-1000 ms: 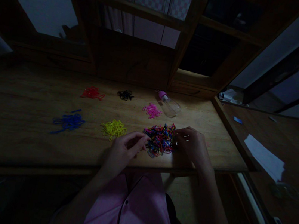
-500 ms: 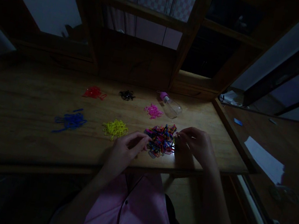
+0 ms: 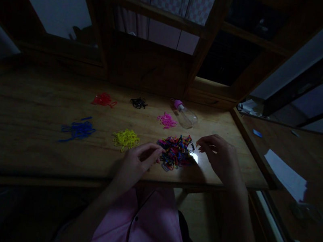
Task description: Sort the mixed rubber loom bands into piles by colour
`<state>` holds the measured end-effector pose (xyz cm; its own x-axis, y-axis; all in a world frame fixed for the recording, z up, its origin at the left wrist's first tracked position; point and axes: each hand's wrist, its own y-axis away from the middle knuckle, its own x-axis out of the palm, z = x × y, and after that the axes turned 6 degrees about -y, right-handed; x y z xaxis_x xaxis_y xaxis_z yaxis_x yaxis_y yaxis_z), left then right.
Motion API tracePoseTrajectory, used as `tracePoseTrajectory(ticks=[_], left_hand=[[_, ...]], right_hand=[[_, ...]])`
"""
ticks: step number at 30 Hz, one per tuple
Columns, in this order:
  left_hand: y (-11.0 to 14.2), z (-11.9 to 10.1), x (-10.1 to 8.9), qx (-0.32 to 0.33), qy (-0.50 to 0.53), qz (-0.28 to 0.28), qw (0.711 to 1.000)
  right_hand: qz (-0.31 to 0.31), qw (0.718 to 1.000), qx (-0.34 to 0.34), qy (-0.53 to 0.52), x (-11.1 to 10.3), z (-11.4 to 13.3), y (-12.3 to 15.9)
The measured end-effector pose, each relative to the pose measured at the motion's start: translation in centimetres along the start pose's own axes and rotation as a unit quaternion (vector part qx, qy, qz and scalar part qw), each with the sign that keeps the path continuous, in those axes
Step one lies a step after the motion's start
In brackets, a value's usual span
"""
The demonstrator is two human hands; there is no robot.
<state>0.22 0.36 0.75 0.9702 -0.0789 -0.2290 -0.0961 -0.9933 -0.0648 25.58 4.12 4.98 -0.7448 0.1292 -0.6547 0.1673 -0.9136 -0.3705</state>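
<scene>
A mixed pile of many-coloured rubber bands (image 3: 176,152) lies on the wooden table, between my hands. At its left edge, my left hand (image 3: 138,160) has thumb and fingertips pinched together; dim light hides what is between them. My right hand (image 3: 219,152) hovers just off the pile's right side, its fingertips closed at a tiny orange-looking bit that I cannot make out. A dark band (image 3: 192,147) sticks out of the pile near those fingertips. Single-colour heaps lie around: yellow bands (image 3: 126,139), blue bands (image 3: 78,130), red bands (image 3: 103,99), black bands (image 3: 139,102) and pink bands (image 3: 167,120).
A clear bottle with a pink cap (image 3: 187,117) lies on its side behind the mixed pile. Wooden shelving (image 3: 148,66) rises at the table's back. On a side surface to the right are a white paper (image 3: 285,173) and a small blue card (image 3: 257,133).
My right hand has drawn back to the right, away from the pile's edge, and a dark band now shows there. My left hand has stayed almost still.
</scene>
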Motion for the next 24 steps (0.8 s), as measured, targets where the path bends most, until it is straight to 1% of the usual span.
tracePoseTrajectory(ticks=[3,6,11,15,18,20,22,24], left_hand=[[0.0,-0.1,0.0,0.004,-0.004,-0.002,1.0],[0.0,-0.3,0.0,-0.001,0.002,-0.002,1.0],[-0.1,-0.1,0.1,-0.012,0.013,0.001,1.0],[-0.1,0.1,0.2,-0.001,-0.001,-0.012,1.0],[-0.2,-0.1,0.6,0.024,-0.031,-0.058,0.998],[-0.3,-0.4,1.2,0.052,-0.052,-0.08,0.994],[-0.6,-0.8,1.9,0.076,-0.06,-0.076,0.992],[-1.0,-1.2,2.5,0.091,-0.051,-0.055,0.993]], right_hand=[[0.002,0.996,-0.055,0.064,0.3,0.6,0.0],[-0.003,0.994,-0.073,0.081,0.6,0.9,0.0],[0.0,0.992,-0.095,0.082,1.0,0.8,0.2],[-0.031,0.99,-0.131,0.051,1.4,1.3,0.5],[-0.059,0.988,-0.141,0.029,1.7,2.0,0.9],[-0.062,0.987,-0.147,0.02,2.0,2.5,1.2],[-0.055,0.986,-0.158,0.009,2.5,2.9,1.3],[-0.046,0.984,-0.17,-0.002,3.1,3.3,1.4]])
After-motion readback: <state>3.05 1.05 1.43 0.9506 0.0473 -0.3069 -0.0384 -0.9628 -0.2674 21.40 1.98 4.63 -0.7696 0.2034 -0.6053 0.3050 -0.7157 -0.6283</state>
